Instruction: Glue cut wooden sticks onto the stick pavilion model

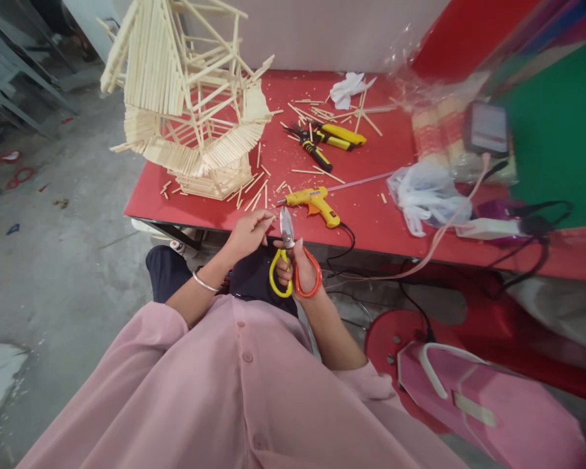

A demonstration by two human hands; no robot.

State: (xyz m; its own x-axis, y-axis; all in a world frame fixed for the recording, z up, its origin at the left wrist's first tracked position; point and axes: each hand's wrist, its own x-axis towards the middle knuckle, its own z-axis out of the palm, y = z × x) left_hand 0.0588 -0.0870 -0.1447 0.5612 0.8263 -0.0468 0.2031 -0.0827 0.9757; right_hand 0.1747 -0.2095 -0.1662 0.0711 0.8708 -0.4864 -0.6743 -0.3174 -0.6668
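Note:
My right hand point(300, 270) grips a pair of scissors point(286, 228) with one yellow and one red handle loop, the blades pointing up toward the table edge. Just left of the blades, my left hand point(248, 234) is pinched closed, with a tiny pale bit at its fingertips, too small to make out. Both hands are over my lap, in front of the red table point(371, 176). Beyond the blades lies a yellow glue gun point(315, 202). A model house of thin wooden sticks point(195, 111) stands at the table's left end.
Yellow-and-black pliers point(315, 153), a yellow-handled cutter point(342, 135) and loose sticks point(258, 192) lie on the table. To the right are a plastic bag point(427, 192), wrapped stick bundles point(432, 133), a phone point(487, 129) and cables. A pink bag point(498, 404) stands at lower right.

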